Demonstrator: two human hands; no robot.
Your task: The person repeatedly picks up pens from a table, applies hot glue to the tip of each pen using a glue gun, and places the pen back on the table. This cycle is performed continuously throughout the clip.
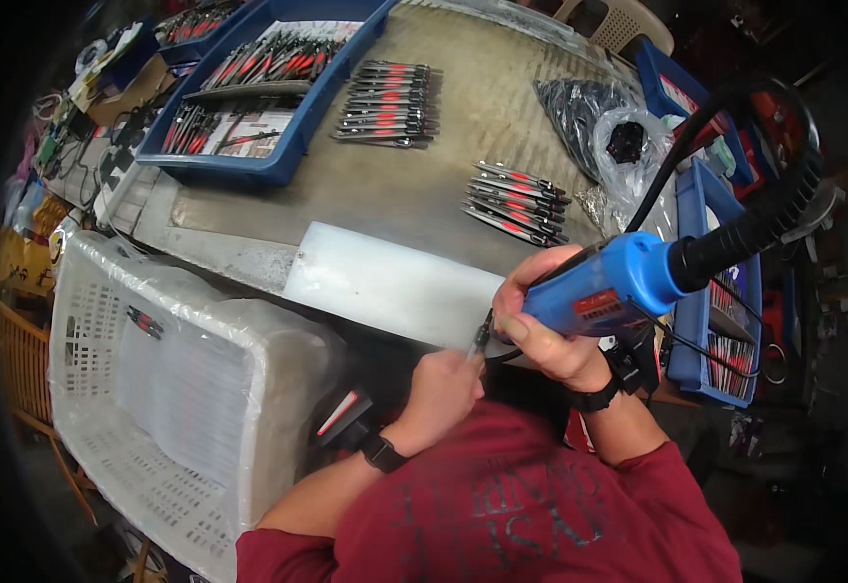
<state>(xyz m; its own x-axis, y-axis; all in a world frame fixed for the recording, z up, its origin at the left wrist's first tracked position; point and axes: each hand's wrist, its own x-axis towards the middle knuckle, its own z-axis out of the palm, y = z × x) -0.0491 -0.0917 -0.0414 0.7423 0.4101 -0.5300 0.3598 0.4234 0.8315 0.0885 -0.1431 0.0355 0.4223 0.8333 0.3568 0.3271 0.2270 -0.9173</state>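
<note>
My right hand [560, 330] is wrapped round a blue electric screwdriver [604, 287], which lies slantwise with its front end toward my left hand. A thick black cable runs out of its back end. My left hand [440, 396], slightly blurred, is closed on a slim dark pen-like piece [481, 340], held upright against the screwdriver's front end. Exactly where the two meet is hidden by my right fingers. Just beyond both hands, a white board [395, 287] lies at the table's near edge. A row of slim black, silver and red pen-like pieces [516, 202] lies past it.
Another row of such pieces [387, 105] lies farther back on the worn table [463, 68]. Left stands a divided blue bin [220, 173] of them; below it, a plastic-lined white basket [278, 389] holds a few. Right are clear bags [628, 185] and a blue bin [691, 219].
</note>
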